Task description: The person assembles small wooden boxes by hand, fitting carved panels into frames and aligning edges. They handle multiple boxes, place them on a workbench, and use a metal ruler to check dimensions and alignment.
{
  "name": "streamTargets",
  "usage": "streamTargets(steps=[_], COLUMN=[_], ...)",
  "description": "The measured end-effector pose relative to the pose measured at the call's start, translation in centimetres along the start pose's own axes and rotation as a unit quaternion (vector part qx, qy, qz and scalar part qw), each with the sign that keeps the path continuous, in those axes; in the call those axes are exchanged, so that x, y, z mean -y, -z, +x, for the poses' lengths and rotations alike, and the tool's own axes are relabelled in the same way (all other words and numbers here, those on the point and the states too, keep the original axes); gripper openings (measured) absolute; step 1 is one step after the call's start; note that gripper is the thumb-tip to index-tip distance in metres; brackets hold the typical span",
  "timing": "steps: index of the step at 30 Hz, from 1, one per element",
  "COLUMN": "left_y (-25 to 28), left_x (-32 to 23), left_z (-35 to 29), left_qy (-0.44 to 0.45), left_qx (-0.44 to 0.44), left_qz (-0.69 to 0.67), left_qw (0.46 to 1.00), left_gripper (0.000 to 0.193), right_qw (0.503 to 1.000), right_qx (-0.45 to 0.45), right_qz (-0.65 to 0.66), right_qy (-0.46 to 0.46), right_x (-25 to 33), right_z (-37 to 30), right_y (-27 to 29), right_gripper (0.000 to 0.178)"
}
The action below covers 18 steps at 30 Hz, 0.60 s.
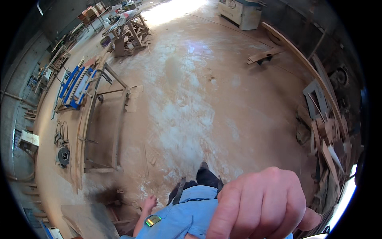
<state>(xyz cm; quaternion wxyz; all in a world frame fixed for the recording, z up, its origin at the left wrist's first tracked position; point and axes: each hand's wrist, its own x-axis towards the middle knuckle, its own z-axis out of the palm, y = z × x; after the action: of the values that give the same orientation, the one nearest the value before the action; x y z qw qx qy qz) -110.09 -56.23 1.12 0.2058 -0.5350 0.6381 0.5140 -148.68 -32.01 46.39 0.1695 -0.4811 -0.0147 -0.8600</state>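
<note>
My right hand [262, 203] is raised large and close at the lower right, its fingers curled inward. Whatever they close on, if anything, is hidden behind them. Low at my left side hangs my left hand [149, 202], small in view, loosely closed with nothing visible in it. It is apart from any object, nearest the blue shirt [195, 205] I wear, which has a small shiny badge [152, 220]. One dark shoe [203, 165] shows ahead of me on the dusty floor [179, 127].
On the left stands a long wooden workbench frame [115, 135] with a blue clamp-like rig [75, 87]. Farther off is a scrap-laden table [129, 34]. Boards [328, 151] lean along the right, near a long beam [302, 55]. A low plank piece [262, 55] lies ahead; a machine cabinet [240, 15] stands behind.
</note>
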Motion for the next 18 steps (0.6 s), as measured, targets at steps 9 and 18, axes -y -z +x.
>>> streamTargets(steps=[9, 18], left_y=[-0.3, 10.8], left_x=[-16.7, -52.3], left_z=[12.8, 40.6], left_qy=[0.055, 0.007], left_qx=[0.001, 0.018], left_qz=[-0.025, -0.092], left_qw=[0.998, 0.996], left_gripper=[0.021, 0.031], right_qw=[0.994, 0.992], right_qx=[0.082, 0.063], right_qz=[0.063, -0.036], right_qy=[-0.021, -0.103], right_x=[-9.1, -14.3], right_z=[17.7, 35.6], right_y=[26.3, 51.6], right_gripper=[0.049, 0.050])
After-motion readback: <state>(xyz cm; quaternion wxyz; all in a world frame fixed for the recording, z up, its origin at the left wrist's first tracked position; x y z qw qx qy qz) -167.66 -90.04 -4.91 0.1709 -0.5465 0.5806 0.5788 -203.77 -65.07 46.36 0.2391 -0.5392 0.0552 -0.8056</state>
